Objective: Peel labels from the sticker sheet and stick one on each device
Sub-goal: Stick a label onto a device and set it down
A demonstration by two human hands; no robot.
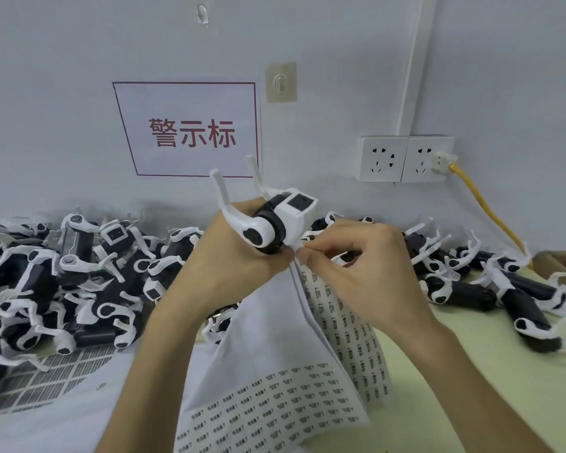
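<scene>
Head view: gripping a white-and-black device in the left hand, raised over the bench with its two thin white legs pointing up. Pinching a small label with the curled fingers of the right hand, right at the top edge of the sticker sheet and touching or nearly touching the device's lower side; cannot tell whether already pressed on or only just lifted. Holding that sheet up too, apparently trapped under the left thumb, folded and hanging down between the forearms, with rows of printed labels low on the near face and down the right-hand fold, and a blank white stretch above, probably rows already used. Judging by that, well into the job but far from finished: plenty of labels left, and heaps of like devices on both sides, a left pile and a right pile, with no way of telling labelled from unlabelled at this size. Lying flat under the left pile, a second printed sheet. To do for this unit: seating the label firmly.
</scene>
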